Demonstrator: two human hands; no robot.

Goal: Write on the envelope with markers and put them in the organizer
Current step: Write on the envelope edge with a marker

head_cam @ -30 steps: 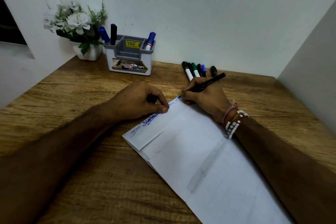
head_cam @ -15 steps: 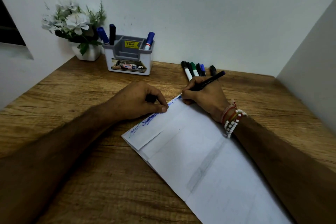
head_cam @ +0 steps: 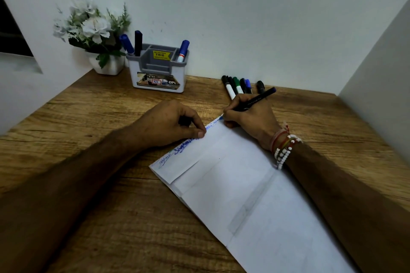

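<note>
Envelope [head_cam: 244, 184]: on the table [head_cam: 88, 113], under both hands.
Left hand [head_cam: 168, 122]: curled, fingertips pinning the envelope's top edge over blue writing.
Right hand [head_cam: 250, 117]: clamped on a marker [head_cam: 255, 101], tip at the envelope's corner.
Markers [head_cam: 237, 85]: lying just beyond the right hand.
Organizer [head_cam: 158, 73]: beyond the left hand, three markers standing in it.
</note>
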